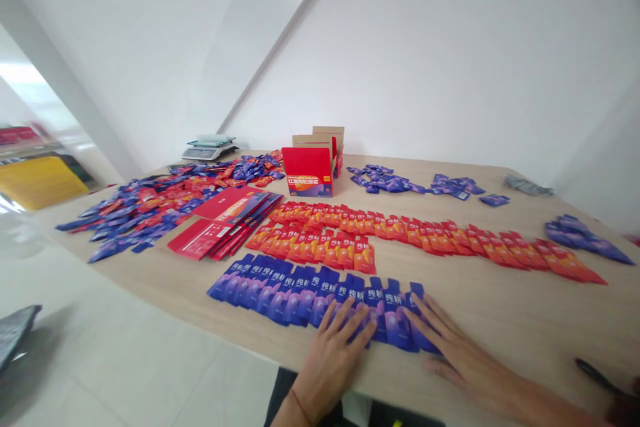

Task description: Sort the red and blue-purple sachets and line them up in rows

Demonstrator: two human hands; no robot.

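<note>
A row of overlapping purple-blue sachets (pixel 280 290) lies along the table's near side. My left hand (pixel 337 350) rests flat on the row right of its middle, fingers spread over several sachets. At the right end, my right hand (pixel 453 340) lies with outstretched fingers on the last sachets, its outline slightly blurred. Neither hand grips anything. Just behind are a short row of red-orange sachets (pixel 320 247) and a longer red-orange row (pixel 440 237) running off to the right.
Flattened red cartons (pixel 220 220) lie left of the rows, beside a big mixed heap of sachets (pixel 165 197). Open red boxes (pixel 307 173) stand at the back, with loose purple sachets (pixel 387 180) nearby. A scale (pixel 207 150) sits far left; a black pen-like object (pixel 600 373) lies at right.
</note>
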